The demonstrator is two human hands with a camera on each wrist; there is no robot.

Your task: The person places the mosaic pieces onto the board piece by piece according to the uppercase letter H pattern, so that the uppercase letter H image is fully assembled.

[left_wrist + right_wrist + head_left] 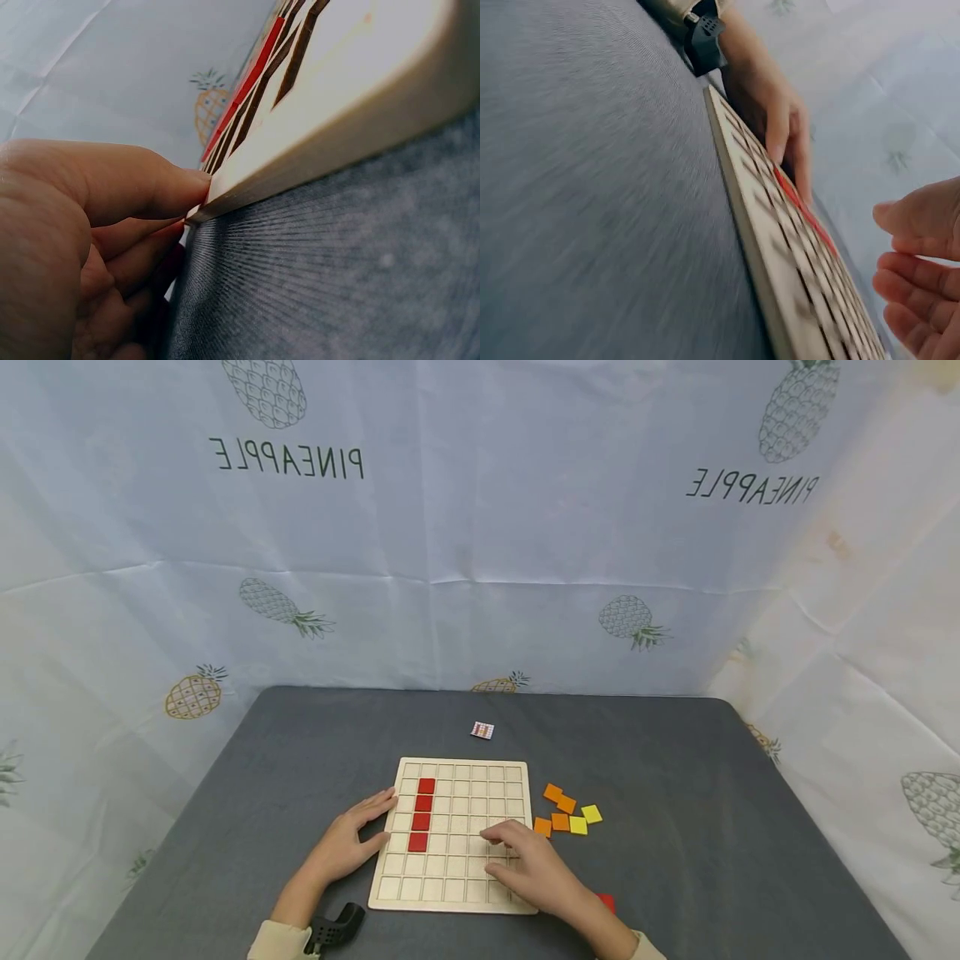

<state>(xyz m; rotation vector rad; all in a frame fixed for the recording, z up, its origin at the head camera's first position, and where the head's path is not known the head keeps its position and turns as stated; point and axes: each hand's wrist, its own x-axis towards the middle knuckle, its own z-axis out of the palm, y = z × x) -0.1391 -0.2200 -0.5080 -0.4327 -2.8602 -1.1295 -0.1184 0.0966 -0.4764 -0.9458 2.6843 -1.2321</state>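
A pale wooden grid board lies on the dark table, with several red square tiles in one column near its left side. My left hand touches the board's left edge, fingers extended and thumb apart; in the left wrist view, the thumb meets the rim. Over the board's right part hovers my right hand, its fingers loosely bent. The right wrist view shows that hand with a gap between thumb and fingers and nothing visible in it.
Orange tiles and yellow tiles lie loose to the right of the board. Something red shows partly behind the right wrist. A small patterned card lies beyond the board. A pineapple-print cloth hangs behind the table.
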